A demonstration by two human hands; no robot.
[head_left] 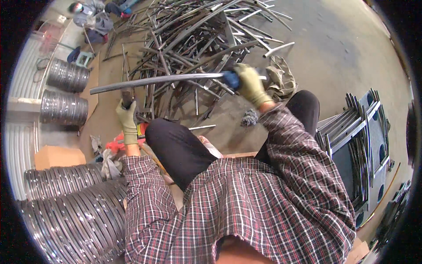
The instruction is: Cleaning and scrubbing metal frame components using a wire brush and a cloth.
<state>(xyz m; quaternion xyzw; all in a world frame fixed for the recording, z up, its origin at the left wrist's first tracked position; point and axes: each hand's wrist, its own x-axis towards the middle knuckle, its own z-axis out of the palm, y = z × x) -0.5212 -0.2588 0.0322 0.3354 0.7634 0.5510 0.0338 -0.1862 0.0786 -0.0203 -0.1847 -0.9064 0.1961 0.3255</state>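
Observation:
A long, slightly bowed metal tube [162, 80] runs across the view, its left end free in the air. My right hand [249, 83], in a pale yellow-green glove and partly smeared by motion, is wrapped round the tube near its right end. Something blue, perhaps the glove's coated palm, shows against the metal there. Below the tube's left part, my left hand [127, 119], gloved alike, is closed with a dark piece standing out above its fingers. What that piece is, I cannot make out. The tube passes just above it; whether they touch is unclear.
A tangled heap of metal tubes [193, 39] lies ahead. Stacked dark metal rings [74, 215] stand at left, by a cardboard box [60, 157]. At right, tubes rest on a rack [356, 136]. A cloth [281, 77] lies beyond my right knee. Another person [94, 20] works far left.

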